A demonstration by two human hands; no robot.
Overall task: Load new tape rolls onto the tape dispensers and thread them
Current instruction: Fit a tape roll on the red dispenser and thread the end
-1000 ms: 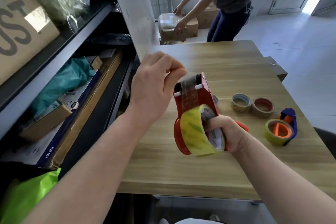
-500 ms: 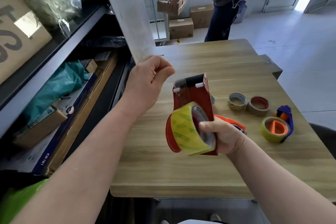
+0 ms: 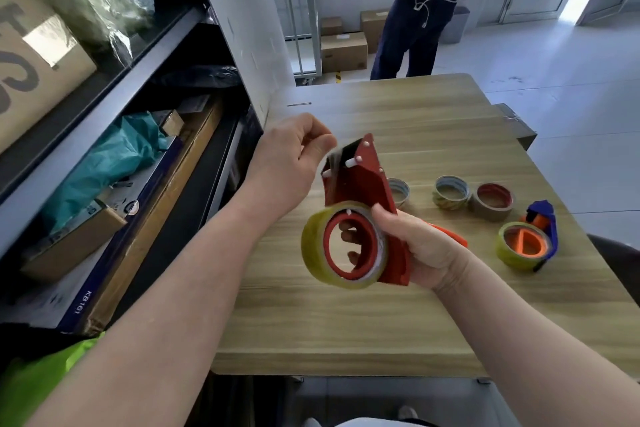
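My right hand [image 3: 420,246] grips a red tape dispenser [image 3: 367,180] above the wooden table [image 3: 346,322]. A yellowish clear tape roll [image 3: 317,246] sits on its hub, turned side-on towards me. My left hand [image 3: 289,161] pinches the clear tape end at the dispenser's top by the white roller. On the right of the table lies a blue and orange dispenser [image 3: 542,229] loaded with a yellowish roll [image 3: 512,258].
Three used-up tape cores [image 3: 450,192] stand in a row behind the red dispenser. A metal shelf [image 3: 104,121] full of boxes and bags runs along the left. Beyond the table's far end a person [image 3: 419,7] lifts a cardboard box by a trolley.
The red dispenser has turned so the roll's open hub faces me. My left hand stays pinched at the dispenser's top. The person behind has raised the box.
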